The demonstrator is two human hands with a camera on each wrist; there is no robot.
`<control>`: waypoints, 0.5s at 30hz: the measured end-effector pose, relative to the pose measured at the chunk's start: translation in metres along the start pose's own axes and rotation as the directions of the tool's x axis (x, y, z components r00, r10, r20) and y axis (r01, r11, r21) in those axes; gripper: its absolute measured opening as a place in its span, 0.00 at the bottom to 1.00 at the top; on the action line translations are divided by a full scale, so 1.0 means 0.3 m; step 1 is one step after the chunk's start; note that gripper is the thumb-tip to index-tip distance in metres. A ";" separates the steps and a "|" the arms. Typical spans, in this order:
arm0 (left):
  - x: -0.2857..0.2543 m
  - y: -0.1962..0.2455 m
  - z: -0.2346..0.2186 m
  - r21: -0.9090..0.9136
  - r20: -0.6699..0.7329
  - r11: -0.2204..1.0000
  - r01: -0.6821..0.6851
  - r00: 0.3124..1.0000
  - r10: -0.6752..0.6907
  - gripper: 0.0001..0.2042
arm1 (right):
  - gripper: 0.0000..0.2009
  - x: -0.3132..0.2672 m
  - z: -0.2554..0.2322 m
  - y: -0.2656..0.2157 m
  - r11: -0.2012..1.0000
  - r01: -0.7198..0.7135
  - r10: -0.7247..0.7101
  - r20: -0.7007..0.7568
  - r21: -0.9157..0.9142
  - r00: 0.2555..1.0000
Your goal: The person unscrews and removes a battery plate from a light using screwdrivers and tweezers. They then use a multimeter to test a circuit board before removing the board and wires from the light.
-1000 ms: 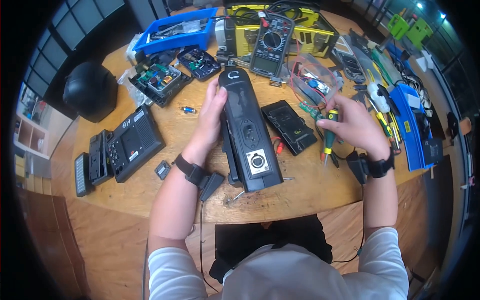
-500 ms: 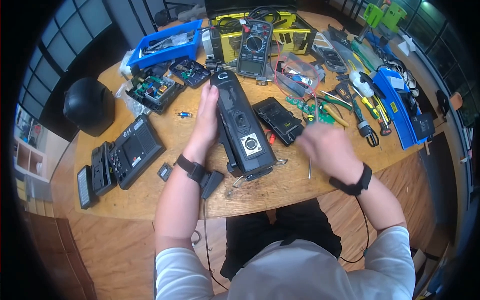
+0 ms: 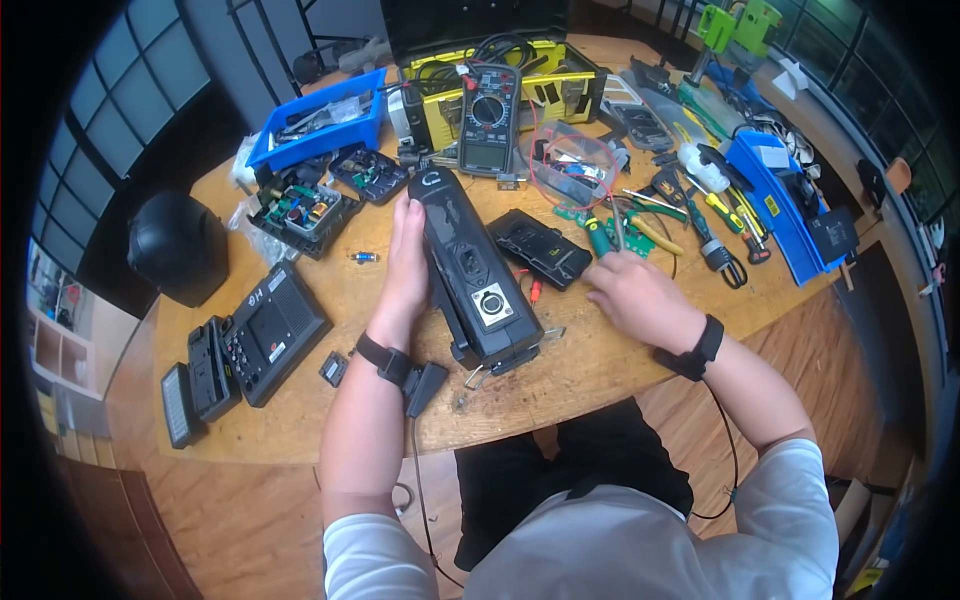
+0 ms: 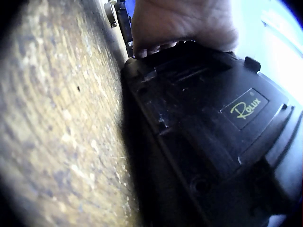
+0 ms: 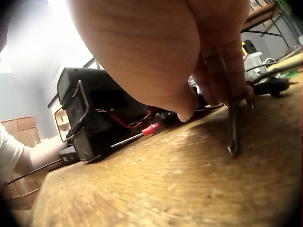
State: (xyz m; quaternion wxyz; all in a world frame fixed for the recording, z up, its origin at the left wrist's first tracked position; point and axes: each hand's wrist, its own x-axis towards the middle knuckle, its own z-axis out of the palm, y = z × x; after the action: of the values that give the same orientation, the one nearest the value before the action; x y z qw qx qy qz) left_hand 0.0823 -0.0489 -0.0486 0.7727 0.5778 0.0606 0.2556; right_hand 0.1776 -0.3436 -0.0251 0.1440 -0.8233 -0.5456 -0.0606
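Note:
On its narrow side on the table stands a long black power unit [image 3: 463, 262] with a mains inlet and a round XLR socket. My left hand [image 3: 404, 265] holds it along its left side, fingertips at the upper edge. The left wrist view shows a black battery plate [image 4: 203, 113] marked "Rolux" on that side. Low over the table to the right, my right hand [image 3: 640, 300] has its fingers curled round a screwdriver; the green handle [image 3: 600, 237] shows past the fingers, and the metal shaft [image 5: 232, 130] sticks out under them. The palm hides part of the tool.
Between the hands lie a black plate [image 3: 540, 247] and a red connector [image 3: 535, 290]. Behind stand a multimeter [image 3: 489, 120], a yellow toolbox [image 3: 440, 112] and a blue tray [image 3: 320, 122]. Opened devices [image 3: 300, 210] fill the left; pliers and other tools lie right.
My right hand has turned over and lowered the screwdriver from upright to near the tabletop. The left hand keeps its hold on the power unit. The head view has shifted.

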 end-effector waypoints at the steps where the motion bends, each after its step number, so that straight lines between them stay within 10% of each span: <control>1: 0.000 0.001 0.003 0.002 0.002 1.000 -0.003 1.000 0.003 0.23 | 0.04 0.004 -0.017 -0.024 0.997 0.047 -0.047 0.013 -0.056 0.999; 5: 0.011 -0.015 -0.022 0.043 0.009 0.999 -0.030 1.000 0.029 0.24 | 0.07 -0.001 0.043 -0.095 0.961 0.277 -0.278 0.085 0.029 0.957; 15: 0.015 -0.039 -0.029 0.087 -0.003 0.995 -0.049 0.999 0.050 0.25 | 0.09 0.086 0.032 -0.093 0.945 0.327 -0.326 0.127 0.015 0.937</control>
State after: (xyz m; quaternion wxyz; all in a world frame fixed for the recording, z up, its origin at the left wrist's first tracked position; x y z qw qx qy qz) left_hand 0.0866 -0.0418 -0.0612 0.7401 0.6116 0.0593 0.2733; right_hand 0.1616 -0.3079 -0.0227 0.0943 -0.7241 -0.6824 -0.0326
